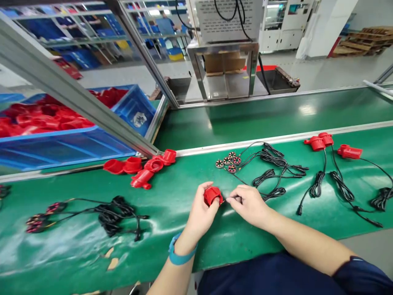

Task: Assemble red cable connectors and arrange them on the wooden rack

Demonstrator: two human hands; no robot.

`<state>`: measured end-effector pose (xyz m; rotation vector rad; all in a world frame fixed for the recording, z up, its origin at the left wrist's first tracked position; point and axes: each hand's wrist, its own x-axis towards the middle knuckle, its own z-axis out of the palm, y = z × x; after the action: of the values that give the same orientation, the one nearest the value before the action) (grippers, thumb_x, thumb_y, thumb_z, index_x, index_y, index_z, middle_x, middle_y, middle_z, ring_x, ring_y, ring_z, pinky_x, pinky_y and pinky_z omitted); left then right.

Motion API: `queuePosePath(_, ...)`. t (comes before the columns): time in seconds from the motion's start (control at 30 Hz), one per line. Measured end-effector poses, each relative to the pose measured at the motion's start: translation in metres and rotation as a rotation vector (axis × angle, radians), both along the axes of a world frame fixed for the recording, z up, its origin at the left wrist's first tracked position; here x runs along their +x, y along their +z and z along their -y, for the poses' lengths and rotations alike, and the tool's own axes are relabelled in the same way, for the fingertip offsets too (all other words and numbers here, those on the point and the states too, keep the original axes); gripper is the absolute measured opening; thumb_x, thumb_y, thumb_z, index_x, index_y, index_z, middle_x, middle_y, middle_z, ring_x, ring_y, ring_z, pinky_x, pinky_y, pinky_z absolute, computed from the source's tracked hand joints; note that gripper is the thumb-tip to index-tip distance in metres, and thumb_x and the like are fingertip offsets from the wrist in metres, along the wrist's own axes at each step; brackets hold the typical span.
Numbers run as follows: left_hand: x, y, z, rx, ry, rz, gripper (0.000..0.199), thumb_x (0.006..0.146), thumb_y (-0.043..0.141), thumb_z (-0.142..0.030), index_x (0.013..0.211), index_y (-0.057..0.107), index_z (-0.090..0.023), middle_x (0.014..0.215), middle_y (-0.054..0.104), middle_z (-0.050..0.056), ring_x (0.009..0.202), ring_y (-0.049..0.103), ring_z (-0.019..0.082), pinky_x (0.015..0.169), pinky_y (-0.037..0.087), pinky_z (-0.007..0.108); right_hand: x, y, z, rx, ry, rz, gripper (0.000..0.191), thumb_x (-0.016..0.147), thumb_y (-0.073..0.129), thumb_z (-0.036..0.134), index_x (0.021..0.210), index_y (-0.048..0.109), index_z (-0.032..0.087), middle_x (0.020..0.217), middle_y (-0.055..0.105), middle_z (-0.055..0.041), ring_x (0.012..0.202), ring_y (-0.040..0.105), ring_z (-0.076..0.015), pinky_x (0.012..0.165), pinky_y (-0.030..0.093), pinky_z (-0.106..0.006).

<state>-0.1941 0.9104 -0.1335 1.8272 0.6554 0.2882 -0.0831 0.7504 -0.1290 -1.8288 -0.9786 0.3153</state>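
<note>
While the left hand (201, 215) wraps a red housing (211, 194), fingers closed round its far side and the thumb by its rim, the right hand (249, 204) comes at it from the other side — thumb and forefinger pinched together on a thin cable (225, 200). The housing sits low over the bench (167, 213), right in front of the body, a spot that presumably lets both wrists stay easy. One hand steadies, it seems, so the other can guide the line; whether a disc sits inside, I can't tell. Just beyond the knuckles lie the discs (232, 160), bunched together, their coiled leads (273, 157) trailing off to the right — probably so each can be lifted without a snag. Over to the left, bare housings (143, 178) huddle by the frame post (123, 131), within reach of the holding hand, with the blue bin (67, 147) of red parts behind them. Far right, wired housings (317, 143) stand apart, cables stretched toward the near edge, likely to keep them from mixing with the rest. A second batch of leads (115, 215) waits at left, bundled close.
</note>
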Motion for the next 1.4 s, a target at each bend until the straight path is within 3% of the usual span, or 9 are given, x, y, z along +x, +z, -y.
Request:
queuePosePath(0.1,-0.001,0.004,0.004,0.150,-0.072,-0.042,0.043,0.081,0.063,-0.027,0.123,0.059,-0.020,0.118,0.065,0.009,0.107,0.062,0.025,0.099,0.047,0.040,-0.002,-0.005,-0.002,-0.013,0.018,0.233,0.010,0.089,0.070,0.010,0.083,0.067,0.018,0.071,0.058,0.0014,0.068,0.054,-0.0150,0.069,0.042,-0.028)
queuePosePath(0.27,0.000,0.008,0.006,0.031,-0.127,-0.086,0.045,0.084,0.058,-0.030,0.127,0.057,-0.018,0.116,0.067,0.009,0.101,0.064,0.023,0.091,0.051,0.038,-0.001,-0.010,-0.005,0.070,0.026,0.452,0.013,0.100,0.055,0.017,0.090,0.065,0.017,0.075,0.059,-0.0023,0.071,0.052,-0.0183,0.070,0.043,-0.032)
queuePosePath(0.37,0.002,0.007,0.008,0.076,-0.120,-0.078,0.043,0.082,0.059,-0.029,0.124,0.059,-0.018,0.114,0.068,0.009,0.102,0.064,0.024,0.094,0.050,0.039,-0.001,-0.011,-0.007,0.076,0.013,0.507,0.018,0.102,0.051,0.018,0.089,0.064,0.017,0.077,0.060,-0.0041,0.072,0.051,-0.0191,0.070,0.044,-0.033)
queuePosePath(0.57,0.005,0.005,0.014,0.175,-0.053,-0.130,0.041,0.076,0.060,-0.023,0.117,0.058,-0.018,0.106,0.069,0.008,0.100,0.065,0.026,0.095,0.051,0.043,-0.009,-0.013,-0.009,0.023,-0.056,0.524,0.024,0.103,0.047,0.017,0.084,0.061,0.019,0.075,0.061,-0.0049,0.071,0.052,-0.0194,0.072,0.046,-0.034)
queuePosePath(0.73,0.003,0.009,0.016,0.167,-0.094,-0.040,0.034,0.089,0.055,-0.026,0.121,0.061,-0.017,0.114,0.069,0.011,0.105,0.065,0.025,0.099,0.050,0.043,-0.014,-0.012,-0.012,0.076,-0.078,0.498,0.021,0.103,0.047,0.014,0.084,0.054,0.020,0.082,0.064,-0.0073,0.077,0.056,-0.0205,0.076,0.048,-0.035)
queuePosePath(0.9,0.004,0.010,0.015,0.207,-0.172,0.083,0.023,0.097,0.051,-0.023,0.113,0.068,-0.019,0.118,0.065,0.011,0.113,0.061,0.025,0.104,0.048,0.041,-0.013,-0.015,-0.012,0.079,-0.039,0.509,0.023,0.104,0.044,0.013,0.085,0.053,0.020,0.083,0.066,-0.0075,0.077,0.059,-0.0211,0.075,0.051,-0.036)
queuePosePath(1.03,0.001,0.011,0.018,0.228,-0.175,0.108,0.024,0.092,0.052,-0.013,0.109,0.069,-0.019,0.109,0.065,0.010,0.107,0.061,0.024,0.099,0.050,0.040,-0.013,-0.020,-0.006,0.045,0.017,0.474,0.022,0.106,0.044,0.018,0.089,0.058,0.020,0.086,0.068,-0.0077,0.080,0.065,-0.0212,0.076,0.053,-0.035)
queuePosePath(1.27,0.001,0.008,0.012,0.297,-0.211,0.114,0.030,0.086,0.059,-0.015,0.113,0.071,-0.019,0.109,0.064,0.011,0.106,0.061,0.027,0.100,0.052,0.043,-0.003,-0.047,-0.004,0.079,0.016,0.509,0.025,0.108,0.049,0.036,0.092,0.061,0.021,0.088,0.072,-0.0065,0.073,0.070,-0.0204,0.070,0.056,-0.033)
queuePosePath(1.4,-0.001,0.009,0.015,0.304,-0.182,0.101,0.028,0.084,0.059,-0.014,0.109,0.072,-0.018,0.106,0.065,0.012,0.104,0.061,0.027,0.098,0.052,0.043,0.001,-0.043,-0.003,0.108,0.039,0.556,0.025,0.108,0.048,0.037,0.096,0.064,0.021,0.090,0.073,-0.0056,0.076,0.072,-0.0195,0.071,0.059,-0.032)
